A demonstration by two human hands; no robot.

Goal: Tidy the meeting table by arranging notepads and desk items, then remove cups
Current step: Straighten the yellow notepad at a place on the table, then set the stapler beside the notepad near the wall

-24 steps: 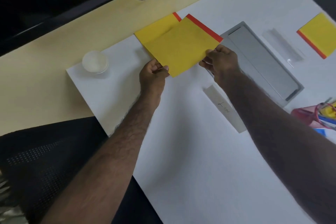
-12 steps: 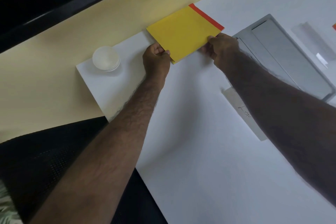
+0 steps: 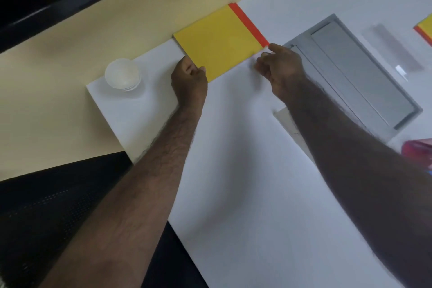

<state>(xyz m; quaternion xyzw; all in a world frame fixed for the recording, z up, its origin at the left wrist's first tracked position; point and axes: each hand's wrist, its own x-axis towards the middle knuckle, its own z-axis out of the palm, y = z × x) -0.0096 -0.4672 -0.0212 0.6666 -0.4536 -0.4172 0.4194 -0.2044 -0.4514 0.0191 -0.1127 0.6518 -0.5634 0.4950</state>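
White table point(image 3: 245, 170) (matte): hands square flat yellow notepad point(image 3: 217, 47).

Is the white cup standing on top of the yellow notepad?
No, the white cup stands on the white table near its corner, apart from the yellow notepad, with the left hand between them.

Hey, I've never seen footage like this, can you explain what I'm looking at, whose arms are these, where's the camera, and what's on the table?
There is no machine here. A person wears a camera on the head, looking down at their own bare arms. The left hand pinches the near corner of a yellow notepad with a red edge; the right hand touches its right corner. On the white table stand stacked white cups; a grey panel is set into the table on the right, and a second yellow notepad shows at the edge.
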